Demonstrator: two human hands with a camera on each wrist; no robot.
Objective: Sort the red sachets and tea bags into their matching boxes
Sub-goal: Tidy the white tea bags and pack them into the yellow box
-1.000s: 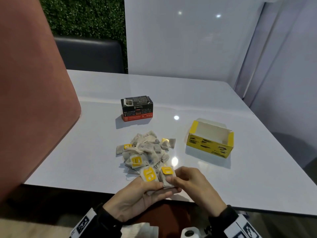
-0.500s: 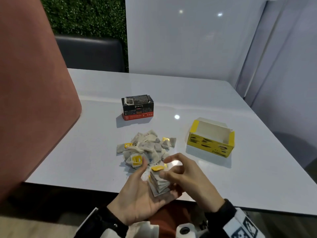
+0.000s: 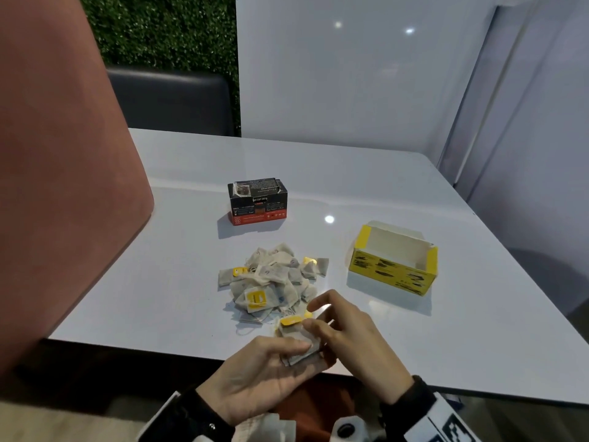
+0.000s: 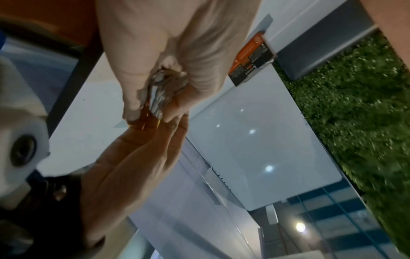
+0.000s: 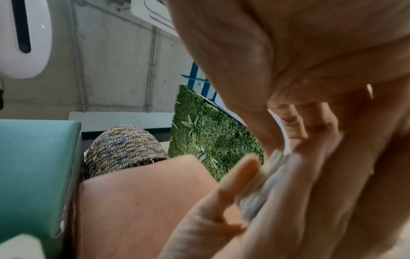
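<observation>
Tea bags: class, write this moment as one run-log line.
left hand grips tea bag stack | right hand pinches stack top | loose pile on table | yellow box open, empty | black-red box behind pile

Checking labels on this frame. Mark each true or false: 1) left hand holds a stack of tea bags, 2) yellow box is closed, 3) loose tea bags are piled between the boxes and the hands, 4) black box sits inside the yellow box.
1) Left hand holds a stack of tea bags: true.
2) Yellow box closed: false, its top is open.
3) Pile of tea bags between boxes and hands: true.
4) Black box inside yellow box: false, it stands apart on the table.
</observation>
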